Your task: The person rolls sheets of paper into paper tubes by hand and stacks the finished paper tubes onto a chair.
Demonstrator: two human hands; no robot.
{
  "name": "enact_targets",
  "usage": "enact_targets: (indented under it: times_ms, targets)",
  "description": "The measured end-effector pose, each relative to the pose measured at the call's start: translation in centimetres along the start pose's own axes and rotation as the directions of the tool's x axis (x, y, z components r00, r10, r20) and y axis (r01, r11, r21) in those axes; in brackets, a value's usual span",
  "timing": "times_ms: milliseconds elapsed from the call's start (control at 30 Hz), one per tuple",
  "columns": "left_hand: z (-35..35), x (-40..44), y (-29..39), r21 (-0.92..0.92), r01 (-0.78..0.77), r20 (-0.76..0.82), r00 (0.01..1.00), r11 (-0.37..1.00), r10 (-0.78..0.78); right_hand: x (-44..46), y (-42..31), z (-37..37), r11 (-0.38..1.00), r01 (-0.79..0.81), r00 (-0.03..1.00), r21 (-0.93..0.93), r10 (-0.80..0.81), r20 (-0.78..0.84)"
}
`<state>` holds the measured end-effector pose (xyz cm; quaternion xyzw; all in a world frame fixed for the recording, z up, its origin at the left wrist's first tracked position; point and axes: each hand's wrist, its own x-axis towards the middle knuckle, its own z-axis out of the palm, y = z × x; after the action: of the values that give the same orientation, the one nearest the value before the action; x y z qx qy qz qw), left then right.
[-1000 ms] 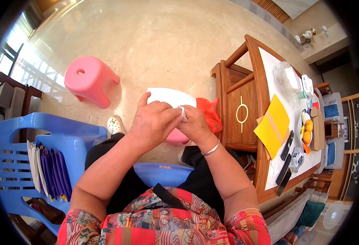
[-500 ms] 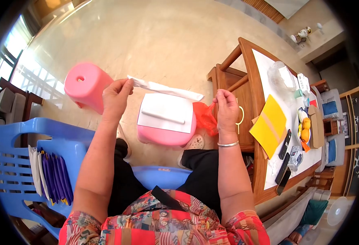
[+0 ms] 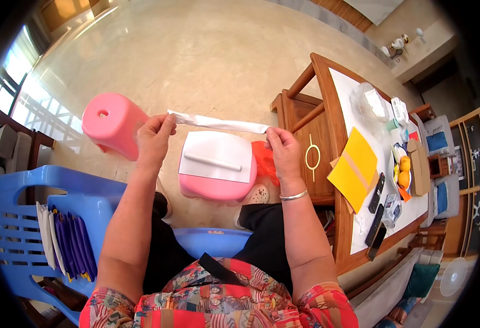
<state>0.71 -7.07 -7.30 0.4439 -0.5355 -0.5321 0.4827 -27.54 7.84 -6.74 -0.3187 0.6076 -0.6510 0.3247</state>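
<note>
Through the remote view I see a short-sleeved shirt of red, cream and grey-blue patchwork print (image 3: 251, 306), with small round buttons (image 3: 214, 302) at its front. A flat black strap (image 3: 221, 270) lies over it. I notice also plain black cloth trousers (image 3: 264, 227), a smooth silver metal bangle (image 3: 293, 195) on the right wrist (image 3: 290, 183), and a pale clog with holes (image 3: 259, 194).

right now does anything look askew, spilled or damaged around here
Nothing looks spilled or damaged. Two small oddities: a black device on the wooden table lies across the rim at the near edge, perhaps jutting past it, so it might get knocked off. The white sheet sits slightly askew on the nearer pink stool.
</note>
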Motion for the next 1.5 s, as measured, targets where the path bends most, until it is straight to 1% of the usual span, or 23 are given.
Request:
enact_targets:
  times_ms: [33, 133, 233, 267, 333, 367, 433, 500, 633, 867, 967, 1067, 1100, 1200, 1267, 1300, 1367, 1467, 1500]
  targets:
    - [0.1, -0.1, -0.1, -0.004, -0.023, 0.006, 1.000, 1.000, 0.023, 0.0, 0.1, 0.0, 1.000, -0.025, 1.000, -0.008, 0.025, 0.002]
    - [0.4, -0.3, -0.3, 0.011, -0.113, 0.005, 0.994, 0.994, 0.113, -0.1, 0.0, 0.2, 0.983, -0.174, 0.985, 0.064, 0.175, -0.007]
    - [0.6, -0.7, 0.2, 0.088, -0.211, 0.014, 0.978, 0.974, 0.210, 0.1, 0.6, 0.2, 0.946, -0.258, 0.964, 0.196, 0.267, -0.019]
    - [0.6, -0.9, 0.5, 0.122, -0.242, 0.020, 0.970, 0.962, 0.242, 0.2, 0.9, 0.1, 0.943, -0.248, 0.964, 0.220, 0.263, -0.038]
    - [1.0, -1.1, 0.4, 0.041, -0.232, -0.006, 0.973, 0.972, 0.233, 0.3, 1.1, 0.3, 0.936, -0.228, 0.964, 0.267, 0.256, -0.073]
    - [1.1, -1.1, 0.3, 0.001, -0.229, -0.020, 0.973, 0.974, 0.229, 0.2, 1.2, 0.5, 0.942, -0.190, 0.970, 0.278, 0.224, -0.094]
    - [1.4, -1.3, 0.0, -0.098, -0.118, -0.037, 0.993, 0.988, 0.115, -0.1, 1.2, 1.1, 0.947, -0.113, 0.978, 0.301, 0.159, -0.133]
    - [1.8, -1.4, -0.1, -0.199, -0.002, -0.040, 0.999, 0.980, -0.006, -0.1, 1.3, 1.1, 0.955, -0.093, 0.982, 0.280, 0.135, -0.134]
    - [1.3, -1.3, 1.0, -0.129, 0.149, 0.028, 0.989, 0.981, -0.146, 0.0, 0.9, 0.4, 0.967, -0.086, 0.978, 0.240, 0.128, -0.165]
    - [0.7, -1.3, 2.7, -0.190, 0.335, -0.043, 0.936, 0.923, -0.349, -0.4, 0.3, 1.1, 0.984, -0.046, 0.987, 0.173, 0.072, -0.146]
    - [0.4, -1.1, 2.1, -0.062, 0.287, -0.015, 0.957, 0.956, -0.288, -0.5, 0.5, 1.0, 0.989, -0.011, 0.993, 0.150, 0.029, -0.116]
    - [0.4, -0.6, 0.1, -0.117, 0.220, 0.028, 0.975, 0.968, -0.219, -0.3, 0.9, 1.0, 0.990, 0.039, 0.993, 0.136, -0.023, -0.120]
    - [0.5, -0.8, 0.8, -0.121, 0.239, 0.020, 0.971, 0.963, -0.238, -0.3, 1.0, 1.0, 0.990, 0.056, 0.991, 0.132, -0.039, -0.128]
    - [1.0, -1.5, 2.2, -0.145, 0.278, -0.006, 0.960, 0.950, -0.281, -0.3, 1.2, 0.8, 0.988, -0.016, 0.988, 0.155, 0.039, -0.148]
    - [1.2, -1.7, 2.4, -0.170, 0.277, -0.028, 0.958, 0.946, -0.286, -0.5, 1.4, 0.9, 0.960, -0.126, 0.981, 0.248, 0.159, -0.115]
    - [1.2, -1.6, 2.1, -0.133, 0.260, -0.011, 0.964, 0.956, -0.264, -0.5, 1.5, 0.9, 0.939, -0.181, 0.972, 0.293, 0.217, -0.095]
    - [0.7, -1.1, 1.3, -0.060, 0.224, 0.022, 0.975, 0.973, -0.223, -0.4, 1.5, 0.7, 0.920, -0.259, 0.950, 0.294, 0.297, -0.094]
    - [0.0, -0.6, 1.4, -0.095, 0.221, 0.129, 0.970, 0.971, -0.208, 0.2, 1.5, 0.0, 0.876, -0.382, 0.898, 0.293, 0.427, -0.104]
    - [0.0, -0.7, 1.7, -0.082, 0.181, 0.153, 0.974, 0.980, -0.167, 0.4, 1.6, -0.3, 0.857, -0.423, 0.876, 0.293, 0.470, -0.111]
